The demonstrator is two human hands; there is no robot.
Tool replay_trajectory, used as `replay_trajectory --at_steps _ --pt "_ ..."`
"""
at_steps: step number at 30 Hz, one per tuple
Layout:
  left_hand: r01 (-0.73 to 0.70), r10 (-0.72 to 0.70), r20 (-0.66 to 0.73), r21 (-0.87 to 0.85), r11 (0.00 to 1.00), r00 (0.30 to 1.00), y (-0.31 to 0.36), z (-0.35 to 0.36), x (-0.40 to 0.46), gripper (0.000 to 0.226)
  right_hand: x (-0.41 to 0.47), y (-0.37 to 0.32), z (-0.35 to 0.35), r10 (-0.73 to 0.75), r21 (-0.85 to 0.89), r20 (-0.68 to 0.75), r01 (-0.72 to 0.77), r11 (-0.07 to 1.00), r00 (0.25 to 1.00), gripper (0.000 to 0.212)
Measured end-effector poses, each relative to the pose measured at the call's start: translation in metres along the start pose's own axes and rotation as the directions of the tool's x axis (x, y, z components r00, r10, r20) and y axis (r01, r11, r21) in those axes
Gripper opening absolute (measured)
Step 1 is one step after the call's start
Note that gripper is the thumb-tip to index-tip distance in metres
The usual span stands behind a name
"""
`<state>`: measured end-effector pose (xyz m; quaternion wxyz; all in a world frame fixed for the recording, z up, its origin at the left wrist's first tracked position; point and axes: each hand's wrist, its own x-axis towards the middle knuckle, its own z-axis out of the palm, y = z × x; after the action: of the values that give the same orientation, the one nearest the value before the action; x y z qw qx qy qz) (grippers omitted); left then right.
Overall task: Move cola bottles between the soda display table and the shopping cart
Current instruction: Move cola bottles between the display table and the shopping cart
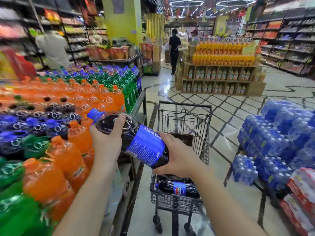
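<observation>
Tilted blue-labelled cola bottle (136, 140) above cart (184, 116)

Cola bottle (136, 140): dark brown liquid, blue cap, blue label w/ white print.
2nd cola bottle (179, 187), in shopping cart (185, 116) (black wire): blue label w/ red-white-blue round logo.
Soda display table (138, 106), L of cart: orange, green, dark bottles; blue caps.
Water packs (276, 142), R of cart: blue.
Floor (230, 103): pale tile, dark diamond lines.
</observation>
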<state>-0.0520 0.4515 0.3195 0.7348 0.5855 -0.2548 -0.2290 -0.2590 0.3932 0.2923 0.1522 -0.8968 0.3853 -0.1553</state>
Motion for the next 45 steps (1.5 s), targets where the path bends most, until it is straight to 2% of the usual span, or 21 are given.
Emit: replay_trajectory --at_steps 8,12,17,21,24,28,32,36,38,45 --pt "-0.058 0.069 -0.214 0.061 0.996 0.974 0.038 -0.138 -0.028 0.056 -0.002 -0.116 0.038 -0.21 0.023 0.055 0.209 0.978 0.976 0.13" --pt "-0.09 0.121 -0.307 0.116 0.989 0.944 0.061 -0.222 -0.049 0.068 -0.011 -0.186 0.064 -0.293 0.043 0.08 0.291 0.956 0.953 0.131" --pt "-0.086 0.152 -0.392 0.179 0.98 0.907 0.086 -0.331 -0.081 0.062 -0.031 -0.282 0.102 -0.389 0.081 0.116 0.382 0.921 0.914 0.13" --pt "-0.069 0.151 -0.451 0.194 0.979 0.88 0.097 -0.414 -0.106 0.076 -0.043 -0.352 0.134 -0.474 0.069 0.168 0.47 0.88 0.864 0.13" --pt "-0.061 0.149 -0.51 0.185 0.981 0.847 0.103 -0.465 -0.117 0.074 -0.049 -0.398 0.155 -0.519 0.077 0.205 0.515 0.854 0.83 0.129" --pt "-0.045 0.137 -0.583 0.169 0.985 0.801 0.109 -0.521 -0.124 0.103 -0.05 -0.45 0.177 -0.581 0.112 0.245 0.572 0.812 0.776 0.127" --pt "-0.025 0.092 -0.626 0.116 0.993 0.774 0.108 -0.564 -0.118 0.078 -0.032 -0.491 0.205 -0.627 0.16 0.26 0.608 0.778 0.734 0.128" --pt "-0.039 0.086 -0.684 0.083 0.996 0.725 0.103 -0.6 -0.094 0.078 0.001 -0.526 0.238 -0.663 0.197 0.286 0.635 0.747 0.691 0.128" --pt "-0.039 0.084 -0.701 0.08 0.996 0.709 0.102 -0.616 -0.074 0.071 0.022 -0.544 0.254 -0.682 0.225 0.29 0.645 0.73 0.671 0.125" --pt "-0.02 0.085 -0.761 0.094 0.995 0.643 0.1 -0.672 0.017 0.065 0.123 -0.613 0.311 -0.723 0.267 0.33 0.674 0.689 0.608 0.127"
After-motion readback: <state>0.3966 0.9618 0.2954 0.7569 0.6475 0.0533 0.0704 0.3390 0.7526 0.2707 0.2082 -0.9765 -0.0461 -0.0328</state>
